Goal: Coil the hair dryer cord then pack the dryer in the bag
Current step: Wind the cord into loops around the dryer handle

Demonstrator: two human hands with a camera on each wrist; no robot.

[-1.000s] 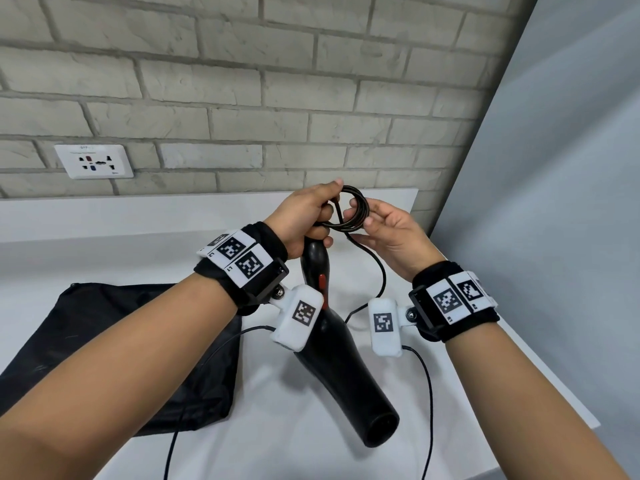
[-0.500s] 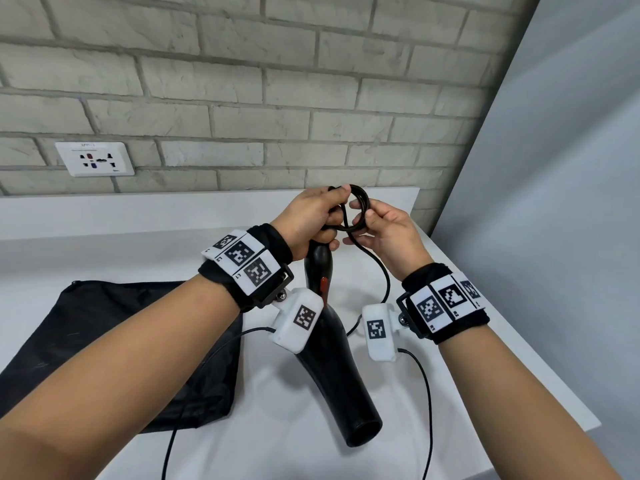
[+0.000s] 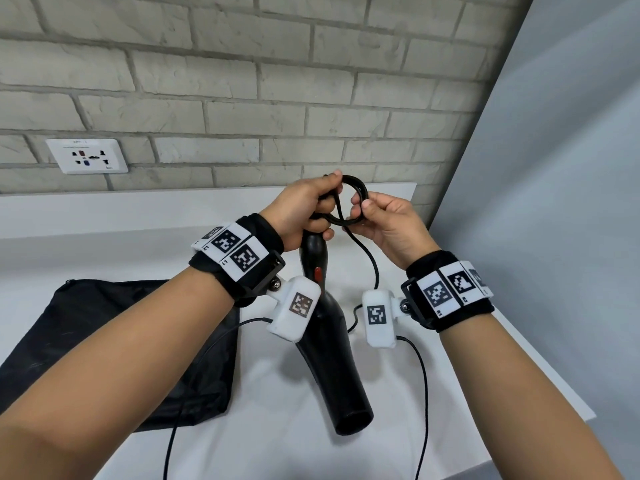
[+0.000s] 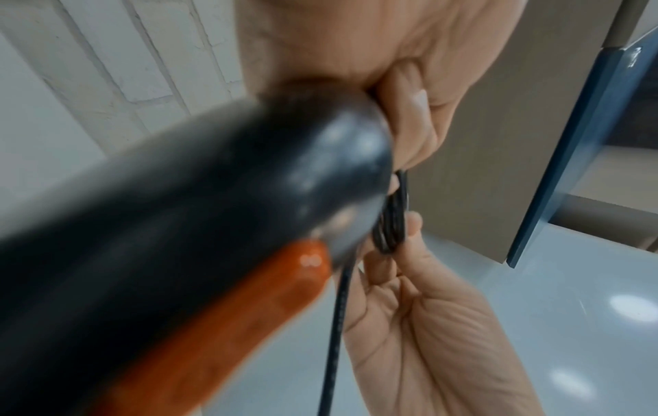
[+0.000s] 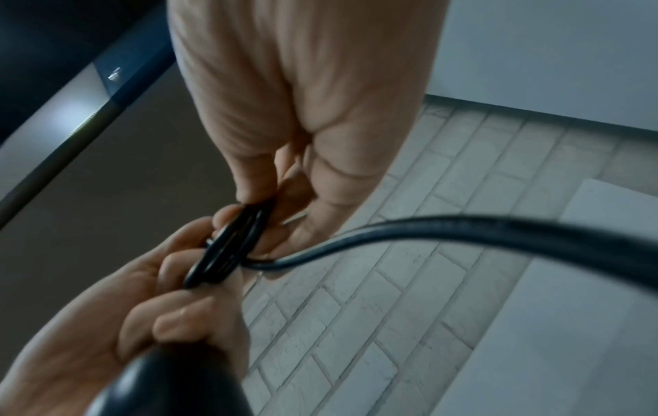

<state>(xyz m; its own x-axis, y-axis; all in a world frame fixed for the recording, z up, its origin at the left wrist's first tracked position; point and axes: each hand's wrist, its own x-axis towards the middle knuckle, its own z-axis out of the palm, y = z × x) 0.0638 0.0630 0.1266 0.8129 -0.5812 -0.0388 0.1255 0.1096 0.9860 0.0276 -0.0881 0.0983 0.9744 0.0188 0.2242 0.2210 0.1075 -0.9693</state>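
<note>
left hand (image 3: 300,209) grips dryer (image 3: 329,341) handle + cord (image 3: 349,202) coil | right hand (image 3: 388,223) pinches coil — hands closer than 1 s ago

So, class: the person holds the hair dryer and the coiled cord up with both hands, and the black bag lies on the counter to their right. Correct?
Not quite: the black bag lies to the person's left, as the head view shows. The rest holds: the left hand and right hand hold the hair dryer and coiled cord up.

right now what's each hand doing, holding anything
Left hand: closed round the hair dryer handle and the coiled cord.
Right hand: pinching the coiled cord.
</note>
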